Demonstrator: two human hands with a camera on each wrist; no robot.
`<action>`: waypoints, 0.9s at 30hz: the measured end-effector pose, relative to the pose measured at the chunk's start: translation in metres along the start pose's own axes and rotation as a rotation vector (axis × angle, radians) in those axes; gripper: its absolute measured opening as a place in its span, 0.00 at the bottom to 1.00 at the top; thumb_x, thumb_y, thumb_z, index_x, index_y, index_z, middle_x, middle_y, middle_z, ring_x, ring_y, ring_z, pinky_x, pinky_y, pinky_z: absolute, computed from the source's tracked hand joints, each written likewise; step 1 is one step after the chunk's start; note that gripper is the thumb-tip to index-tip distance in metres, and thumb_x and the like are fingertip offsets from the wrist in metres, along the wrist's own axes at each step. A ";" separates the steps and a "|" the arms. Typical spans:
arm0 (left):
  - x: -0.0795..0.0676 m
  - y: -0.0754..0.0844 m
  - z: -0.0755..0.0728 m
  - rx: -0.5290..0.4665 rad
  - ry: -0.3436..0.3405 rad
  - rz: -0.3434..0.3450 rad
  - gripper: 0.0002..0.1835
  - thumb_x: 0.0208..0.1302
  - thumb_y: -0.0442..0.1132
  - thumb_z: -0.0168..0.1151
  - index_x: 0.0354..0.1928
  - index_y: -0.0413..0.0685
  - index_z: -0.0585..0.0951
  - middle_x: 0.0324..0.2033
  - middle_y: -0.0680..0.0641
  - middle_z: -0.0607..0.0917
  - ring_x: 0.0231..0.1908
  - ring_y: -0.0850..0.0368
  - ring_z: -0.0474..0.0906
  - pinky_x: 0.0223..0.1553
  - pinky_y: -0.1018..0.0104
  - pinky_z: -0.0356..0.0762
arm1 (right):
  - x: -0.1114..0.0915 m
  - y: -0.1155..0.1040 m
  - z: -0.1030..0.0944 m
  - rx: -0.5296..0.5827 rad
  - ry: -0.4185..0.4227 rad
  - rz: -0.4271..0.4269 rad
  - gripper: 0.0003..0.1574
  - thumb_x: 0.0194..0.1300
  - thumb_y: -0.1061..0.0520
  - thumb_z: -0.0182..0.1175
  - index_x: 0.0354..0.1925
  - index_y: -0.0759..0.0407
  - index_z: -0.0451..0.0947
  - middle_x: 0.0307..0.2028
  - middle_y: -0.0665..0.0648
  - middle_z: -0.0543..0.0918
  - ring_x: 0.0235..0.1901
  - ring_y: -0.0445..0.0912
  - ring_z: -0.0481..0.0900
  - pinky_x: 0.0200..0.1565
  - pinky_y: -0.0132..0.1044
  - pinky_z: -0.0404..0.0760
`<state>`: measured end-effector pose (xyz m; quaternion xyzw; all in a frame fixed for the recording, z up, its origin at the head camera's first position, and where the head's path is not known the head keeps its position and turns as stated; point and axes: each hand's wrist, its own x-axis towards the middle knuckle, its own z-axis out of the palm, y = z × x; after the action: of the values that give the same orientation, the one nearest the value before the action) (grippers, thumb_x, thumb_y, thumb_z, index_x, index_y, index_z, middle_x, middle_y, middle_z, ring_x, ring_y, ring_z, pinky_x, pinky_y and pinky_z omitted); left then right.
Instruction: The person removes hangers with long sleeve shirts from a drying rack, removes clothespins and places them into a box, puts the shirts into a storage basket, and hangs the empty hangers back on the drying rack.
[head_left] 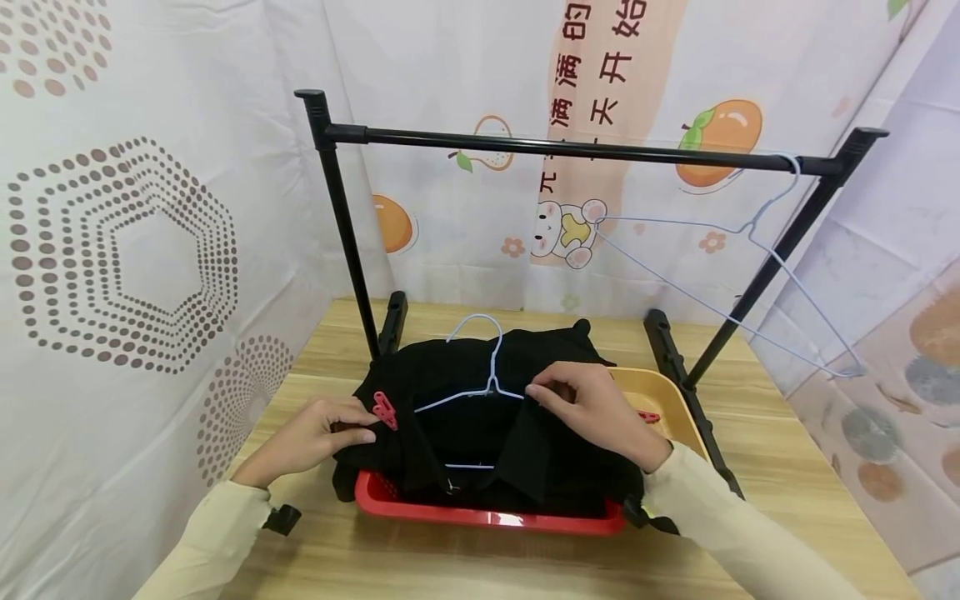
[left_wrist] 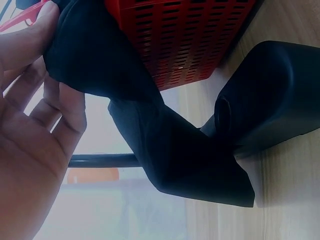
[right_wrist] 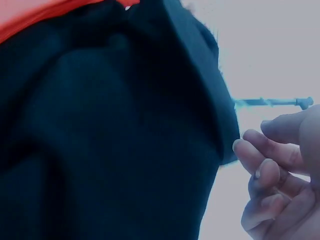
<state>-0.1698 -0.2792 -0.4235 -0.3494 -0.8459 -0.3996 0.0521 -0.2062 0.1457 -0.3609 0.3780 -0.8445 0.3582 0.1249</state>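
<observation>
"Starting at the left of the frame, what's that hand doing?"

"The left hand (head_left: 311, 435) pinches a fold of the black shirt (head_left: 577, 467), thumb against fingers, right beside a red clip (head_left: 385, 411). I can't tell whether the clip bites the cloth; if it only lies there, a tug at that shoulder could drop it."

"And the middle?"

"A blue hanger (head_left: 492, 386) sits inside the shirt, its hook poking out of the open collar (head_left: 527, 454). The shirt lies over a red basket (head_left: 495, 520), lower centre. With the neck so wide, an uneven pull could let one shoulder slip off."

"The right hand (head_left: 600, 408)?"

"Just right of the collar, fingers loosely bent, tips at the cloth's edge. The right wrist view shows no cloth between them and the thumb, so that side might slide unchecked."

"Farther right?"

"A yellow basket (head_left: 677, 400), partly hidden by the shirt, with another red clip (head_left: 648, 416). At upper right a second hanger (head_left: 752, 227) dangles from the bar (head_left: 510, 144); it could snag if bumped."
</observation>
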 end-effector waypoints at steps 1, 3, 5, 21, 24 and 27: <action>0.000 0.000 0.000 -0.001 0.001 -0.001 0.11 0.65 0.33 0.72 0.48 0.48 0.91 0.34 0.59 0.86 0.29 0.66 0.76 0.31 0.68 0.78 | 0.003 -0.003 0.002 0.011 -0.005 -0.017 0.02 0.70 0.54 0.69 0.39 0.47 0.88 0.26 0.39 0.77 0.22 0.36 0.71 0.26 0.32 0.72; -0.001 0.000 0.000 -0.001 0.000 -0.006 0.11 0.65 0.33 0.71 0.48 0.48 0.91 0.35 0.59 0.86 0.29 0.66 0.76 0.31 0.67 0.78 | 0.008 -0.010 0.007 0.032 -0.016 -0.052 0.02 0.70 0.53 0.69 0.39 0.48 0.88 0.27 0.38 0.78 0.22 0.36 0.71 0.26 0.32 0.72; -0.001 0.001 0.000 0.000 -0.004 -0.010 0.11 0.65 0.33 0.71 0.49 0.47 0.91 0.35 0.59 0.86 0.29 0.66 0.75 0.31 0.67 0.78 | 0.014 -0.017 0.012 0.046 -0.027 -0.086 0.03 0.70 0.54 0.68 0.39 0.49 0.88 0.28 0.38 0.79 0.22 0.35 0.70 0.26 0.31 0.73; -0.003 -0.001 0.000 -0.006 -0.009 -0.017 0.10 0.66 0.35 0.71 0.48 0.48 0.91 0.35 0.55 0.87 0.30 0.65 0.77 0.32 0.68 0.78 | 0.067 -0.061 0.058 -0.019 -0.216 -0.172 0.05 0.71 0.52 0.68 0.44 0.49 0.87 0.36 0.42 0.83 0.26 0.35 0.73 0.30 0.29 0.74; -0.003 0.000 0.000 -0.005 -0.009 -0.024 0.10 0.66 0.35 0.71 0.49 0.49 0.91 0.36 0.56 0.87 0.31 0.65 0.78 0.34 0.67 0.79 | 0.073 -0.068 0.068 -0.065 -0.267 -0.175 0.12 0.71 0.50 0.68 0.49 0.52 0.87 0.39 0.45 0.83 0.31 0.37 0.76 0.34 0.28 0.75; -0.001 0.001 0.000 0.010 -0.015 -0.040 0.10 0.67 0.36 0.70 0.49 0.50 0.91 0.36 0.55 0.87 0.33 0.64 0.80 0.36 0.66 0.80 | 0.079 -0.074 0.077 -0.119 -0.277 -0.165 0.18 0.71 0.48 0.68 0.54 0.55 0.86 0.43 0.49 0.83 0.34 0.40 0.79 0.35 0.27 0.75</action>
<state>-0.1679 -0.2795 -0.4231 -0.3353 -0.8550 -0.3936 0.0398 -0.2013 0.0146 -0.3399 0.4839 -0.8393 0.2407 0.0583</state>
